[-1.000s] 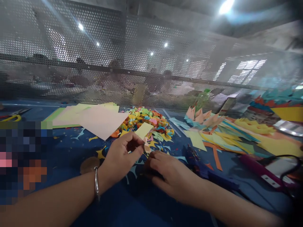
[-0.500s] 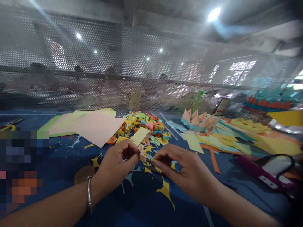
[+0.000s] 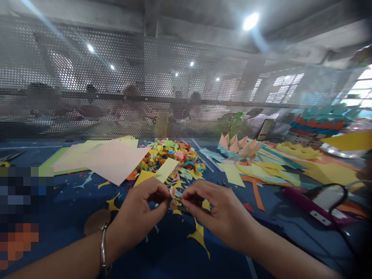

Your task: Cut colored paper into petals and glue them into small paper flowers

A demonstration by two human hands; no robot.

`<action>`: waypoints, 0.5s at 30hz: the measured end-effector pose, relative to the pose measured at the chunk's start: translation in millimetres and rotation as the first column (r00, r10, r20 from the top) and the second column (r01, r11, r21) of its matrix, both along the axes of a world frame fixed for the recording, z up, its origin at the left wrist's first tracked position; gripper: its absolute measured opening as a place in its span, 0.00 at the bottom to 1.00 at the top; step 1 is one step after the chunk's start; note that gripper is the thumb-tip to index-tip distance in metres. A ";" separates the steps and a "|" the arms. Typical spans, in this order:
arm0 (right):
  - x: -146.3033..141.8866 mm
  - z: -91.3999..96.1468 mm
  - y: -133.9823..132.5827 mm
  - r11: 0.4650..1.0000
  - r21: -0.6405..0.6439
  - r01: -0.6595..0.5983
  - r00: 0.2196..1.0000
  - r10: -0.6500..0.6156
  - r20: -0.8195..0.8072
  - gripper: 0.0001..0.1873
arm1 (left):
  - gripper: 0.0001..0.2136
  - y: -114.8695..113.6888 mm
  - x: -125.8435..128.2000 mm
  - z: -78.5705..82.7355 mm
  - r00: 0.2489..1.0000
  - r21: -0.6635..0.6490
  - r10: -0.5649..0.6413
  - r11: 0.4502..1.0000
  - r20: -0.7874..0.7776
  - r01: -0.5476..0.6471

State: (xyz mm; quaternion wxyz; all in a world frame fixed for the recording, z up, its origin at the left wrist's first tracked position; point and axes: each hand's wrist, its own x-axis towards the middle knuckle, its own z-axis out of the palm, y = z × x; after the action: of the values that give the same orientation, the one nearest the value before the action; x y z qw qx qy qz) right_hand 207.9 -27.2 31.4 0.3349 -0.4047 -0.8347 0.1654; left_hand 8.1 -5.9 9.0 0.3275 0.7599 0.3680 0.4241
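Note:
My left hand (image 3: pixel 142 207), with a silver bangle at its wrist, has thumb and forefinger pinched on a small peach paper piece (image 3: pixel 173 192). Close beside it, my right hand (image 3: pixel 216 207) is closed in a pinch, fingertips almost meeting those of the left. A tiny yellowish bit shows at the right fingertips, too small to name. Beneath both hands lie yellow paper scraps (image 3: pixel 200 235) and a dark object partly hidden by the right hand. Just beyond them a pale yellow paper strip (image 3: pixel 167 170) leans on a heap of colourful paper cuttings (image 3: pixel 174 149).
Paper sheets (image 3: pixel 116 161) are stacked at left on the blue table (image 3: pixel 157 259). Right of the heap are peach paper crowns (image 3: pixel 236 145), a yellow paper crown (image 3: pixel 299 151) and coloured strips. A purple power strip (image 3: pixel 316 209) with a black cable lies at right. A perforated screen (image 3: pixel 122 77) stands behind.
My right hand has moved left, bringing its fingertips close to my left hand's. The left hand keeps its pinch on the peach paper piece. The whole view has shifted slightly.

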 end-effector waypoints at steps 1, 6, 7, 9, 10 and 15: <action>-0.1 -0.3 0.2 1.000 -0.004 -0.002 1.000 0.002 0.000 0.05 | 0.02 -0.6 0.0 0.8 1.000 0.009 0.005 1.000 -0.013 -0.005; -1.3 -0.4 0.9 1.000 -0.016 -0.010 1.000 0.010 0.005 0.05 | 0.03 -2.0 0.4 4.1 0.999 0.030 0.011 1.000 -0.052 -0.009; -1.5 -0.6 0.8 1.000 -0.016 -0.008 1.000 0.008 0.005 0.05 | 0.03 -2.0 0.4 4.0 0.998 0.031 0.010 0.999 -0.057 -0.009; -1.6 -1.4 0.4 1.000 -0.020 -0.004 1.000 0.004 0.003 0.05 | 0.03 -2.0 0.3 3.1 0.998 0.038 0.012 0.999 -0.066 -0.009; -1.6 -2.0 0.2 1.000 -0.021 -0.001 1.000 0.001 -0.001 0.04 | 0.04 -2.1 0.1 2.4 0.997 0.044 0.015 0.999 -0.072 -0.012; -1.9 -4.4 0.4 0.999 -0.031 -0.016 0.999 0.015 -0.030 0.04 | 0.04 -2.2 0.0 -0.7 0.996 0.052 0.022 0.998 -0.086 -0.018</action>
State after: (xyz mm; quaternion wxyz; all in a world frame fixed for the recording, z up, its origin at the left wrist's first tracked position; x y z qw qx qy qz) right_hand 206.0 -26.8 27.0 0.3394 -0.4010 -0.8301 0.1872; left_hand 8.1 -8.1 8.3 0.2875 0.7819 0.3786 0.4033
